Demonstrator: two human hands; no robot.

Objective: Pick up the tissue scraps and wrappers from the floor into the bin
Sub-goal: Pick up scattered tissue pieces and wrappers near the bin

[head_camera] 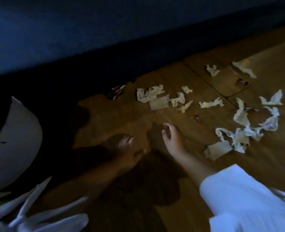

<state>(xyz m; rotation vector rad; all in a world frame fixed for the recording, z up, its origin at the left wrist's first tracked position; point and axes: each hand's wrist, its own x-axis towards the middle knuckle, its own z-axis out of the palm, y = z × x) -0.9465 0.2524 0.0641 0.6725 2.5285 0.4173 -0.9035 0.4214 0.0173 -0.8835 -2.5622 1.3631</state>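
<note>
Hands: left hand (130, 152) flat on floor (121, 114); right hand (171, 139) loosely curled, empty.
Risk: wrappers (115, 92) at floor's dark far edge likely missed; thin tissue scraps (210, 103) may tear.

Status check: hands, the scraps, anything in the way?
Both empty, low over floor: left hand, right hand. Uncollected: tissue scraps, wrappers. White bin at left, nothing blocking.

bare floor (125, 118) before hands, scraps (152, 95) beyond
</note>
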